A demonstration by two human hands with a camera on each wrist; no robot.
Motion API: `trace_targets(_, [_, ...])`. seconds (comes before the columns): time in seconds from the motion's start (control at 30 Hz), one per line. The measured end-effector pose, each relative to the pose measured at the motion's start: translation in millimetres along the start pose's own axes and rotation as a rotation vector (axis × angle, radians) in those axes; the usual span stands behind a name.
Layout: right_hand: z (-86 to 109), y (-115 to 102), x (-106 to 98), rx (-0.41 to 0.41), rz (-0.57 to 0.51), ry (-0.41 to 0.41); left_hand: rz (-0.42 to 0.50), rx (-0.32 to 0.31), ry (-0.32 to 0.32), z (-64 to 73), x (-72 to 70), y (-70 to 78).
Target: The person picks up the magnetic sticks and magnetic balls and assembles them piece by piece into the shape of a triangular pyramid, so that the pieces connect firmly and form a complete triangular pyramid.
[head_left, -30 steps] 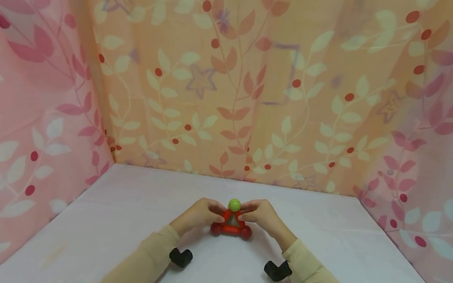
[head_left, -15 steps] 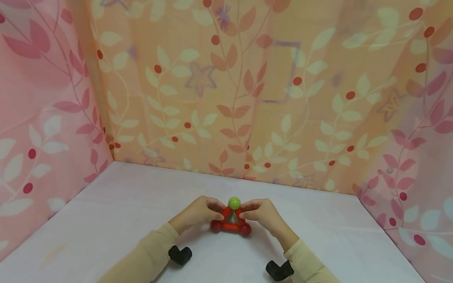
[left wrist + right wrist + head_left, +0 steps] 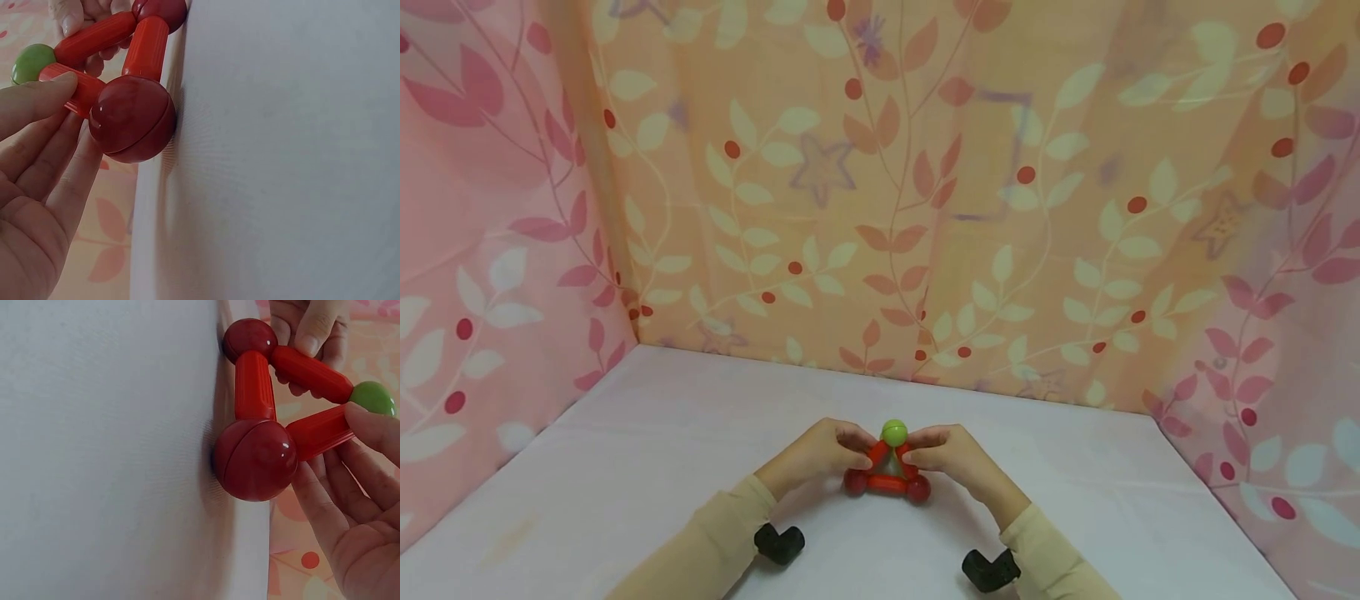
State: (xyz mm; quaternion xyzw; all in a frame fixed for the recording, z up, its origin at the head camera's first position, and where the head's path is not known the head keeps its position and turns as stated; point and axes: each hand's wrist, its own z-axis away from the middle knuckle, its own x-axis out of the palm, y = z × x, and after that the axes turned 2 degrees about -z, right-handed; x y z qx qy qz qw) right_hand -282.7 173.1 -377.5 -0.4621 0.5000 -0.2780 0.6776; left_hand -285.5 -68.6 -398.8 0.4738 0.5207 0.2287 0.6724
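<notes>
A triangle of three red rods and three balls stands upright on the white table. Its green ball (image 3: 894,432) is at the top, with a dark red ball (image 3: 855,482) at the lower left and another dark red ball (image 3: 918,489) at the lower right. A red rod (image 3: 887,484) joins the two lower balls along the table. My left hand (image 3: 828,452) pinches the left slanting rod (image 3: 87,94) between thumb and fingers. From the other side, my right hand (image 3: 951,454) pinches the right slanting rod (image 3: 319,432). Both thumbs lie on the near faces of the rods.
The white table (image 3: 700,433) runs back to a floral cloth wall (image 3: 880,208), with pink floral cloth on both sides. A black angled piece (image 3: 779,544) sits by the left sleeve, and a similar black piece (image 3: 991,571) by the right sleeve.
Both hands keep their pinch on the rods, and the triangle stays in place. The head view shifts only slightly.
</notes>
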Motion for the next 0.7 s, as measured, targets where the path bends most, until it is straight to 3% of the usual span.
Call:
trace_targets(0.4, [-4.7, 3.6, -3.9, -0.019, -0.020, -0.087, 0.002, -0.021, 0.008, -1.2, -0.3, 0.2])
trace_targets(0.53, [-5.0, 8.4, -7.7, -0.019, -0.055, -0.070, 0.028, -0.061, 0.006, -0.2, -1.7, 0.9])
trace_targets(0.7, [-6.4, 14.1, -24.2, -0.002, -0.148, 0.021, 0.132, -0.037, 0.029, -6.4, -16.0, -5.7])
